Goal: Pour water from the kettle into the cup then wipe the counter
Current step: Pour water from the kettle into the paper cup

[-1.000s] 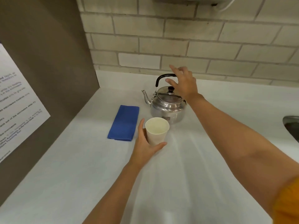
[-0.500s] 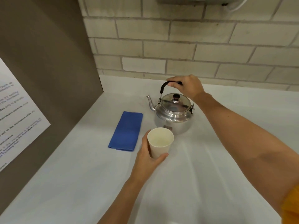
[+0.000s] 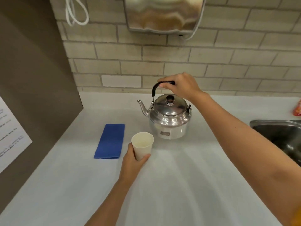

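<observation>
- Shared kitchenette or break room, by the look of the fittings.
- Pale counter running along a painted block wall.
- Steel sink sunk in at the counter's right edge.
- Shiny metal dispenser fixed to the wall above the counter's back edge, a white cord looped beside it.
- Printed notice stuck to the brown side panel closing the counter's left edge.
- Metal kettle, paper cup and folded blue cloth out on the counter.
</observation>
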Demonstrator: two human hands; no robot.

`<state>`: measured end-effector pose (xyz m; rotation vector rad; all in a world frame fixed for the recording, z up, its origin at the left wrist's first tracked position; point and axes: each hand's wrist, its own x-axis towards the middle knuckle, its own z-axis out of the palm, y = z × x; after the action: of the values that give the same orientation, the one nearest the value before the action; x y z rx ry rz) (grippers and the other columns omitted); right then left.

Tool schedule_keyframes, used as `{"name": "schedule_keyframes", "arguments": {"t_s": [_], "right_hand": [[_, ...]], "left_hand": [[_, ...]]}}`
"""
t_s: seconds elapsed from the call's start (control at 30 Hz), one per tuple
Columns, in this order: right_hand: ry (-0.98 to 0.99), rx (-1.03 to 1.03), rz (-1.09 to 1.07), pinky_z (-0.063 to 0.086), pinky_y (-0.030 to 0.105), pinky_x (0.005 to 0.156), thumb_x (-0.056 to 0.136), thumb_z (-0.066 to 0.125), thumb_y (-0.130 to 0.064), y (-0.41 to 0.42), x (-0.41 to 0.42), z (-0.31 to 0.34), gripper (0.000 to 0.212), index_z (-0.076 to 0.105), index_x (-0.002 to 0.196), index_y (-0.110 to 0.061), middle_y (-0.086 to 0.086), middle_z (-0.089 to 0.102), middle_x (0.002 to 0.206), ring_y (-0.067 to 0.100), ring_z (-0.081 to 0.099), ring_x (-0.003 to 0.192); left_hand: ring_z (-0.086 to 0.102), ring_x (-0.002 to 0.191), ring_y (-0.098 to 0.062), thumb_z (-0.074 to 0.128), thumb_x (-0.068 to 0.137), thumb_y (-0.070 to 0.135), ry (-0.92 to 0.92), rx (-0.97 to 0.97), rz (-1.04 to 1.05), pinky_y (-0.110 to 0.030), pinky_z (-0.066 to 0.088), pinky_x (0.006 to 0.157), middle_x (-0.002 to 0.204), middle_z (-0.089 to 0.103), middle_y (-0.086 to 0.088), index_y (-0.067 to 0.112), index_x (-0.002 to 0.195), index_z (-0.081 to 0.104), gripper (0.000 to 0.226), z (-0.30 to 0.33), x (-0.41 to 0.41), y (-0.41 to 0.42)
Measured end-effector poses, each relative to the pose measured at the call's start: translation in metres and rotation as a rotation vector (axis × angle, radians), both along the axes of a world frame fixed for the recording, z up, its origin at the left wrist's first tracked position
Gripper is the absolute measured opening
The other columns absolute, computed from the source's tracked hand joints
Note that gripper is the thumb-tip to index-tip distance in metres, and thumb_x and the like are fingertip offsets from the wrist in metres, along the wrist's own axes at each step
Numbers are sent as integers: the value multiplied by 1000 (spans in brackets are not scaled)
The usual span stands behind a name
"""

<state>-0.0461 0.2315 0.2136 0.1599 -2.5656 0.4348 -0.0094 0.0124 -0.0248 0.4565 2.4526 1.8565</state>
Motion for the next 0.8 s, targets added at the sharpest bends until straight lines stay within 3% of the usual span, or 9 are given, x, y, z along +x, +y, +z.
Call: {"name": "schedule_keyframes", "arguments": {"t_s": [0.23, 0.4, 0.53, 0.67, 0.8], "right_hand": [[-121, 164, 8, 52, 37, 83, 83, 59, -49, -7, 48, 23, 26, 66, 105, -39, -10, 71, 110, 18, 63, 99], [-158, 288, 52, 38, 17, 55, 81, 61, -51, -20, 65, 29, 24, 67, 101, -41, -12, 74, 96, 6, 54, 72], [-208, 332, 72, 46, 27, 63, 80, 60, -53, -28, 69, 31, 26, 67, 102, -40, -10, 74, 96, 11, 61, 80], [-217, 411, 90, 40, 25, 54, 80, 59, -54, -37, 69, 33, 25, 67, 100, -40, -10, 74, 90, 10, 53, 72], [-240, 468, 104, 40, 27, 57, 80, 60, -54, -46, 68, 35, 26, 66, 101, -41, -11, 73, 87, 11, 54, 72]], "left_hand": [[57, 101, -17, 78, 70, 33, 14, -3, 6, -30, 49, 82, 111, 57, 5, 31, 118, 39, 62, 0, 1, 1], [56, 98, -18, 78, 70, 32, 39, -23, 20, -29, 46, 78, 110, 56, 4, 26, 119, 40, 62, 0, 1, 2], [55, 99, -19, 78, 70, 31, 24, -12, 12, -33, 48, 82, 112, 56, 3, 25, 121, 40, 64, 0, 0, 2], [56, 99, -19, 78, 70, 29, 20, 9, 9, -32, 48, 81, 110, 57, 4, 29, 114, 40, 58, 1, 1, 2], [56, 101, -19, 78, 71, 28, 5, 21, -4, -33, 50, 84, 111, 57, 4, 27, 118, 41, 60, 1, 1, 2]]}}
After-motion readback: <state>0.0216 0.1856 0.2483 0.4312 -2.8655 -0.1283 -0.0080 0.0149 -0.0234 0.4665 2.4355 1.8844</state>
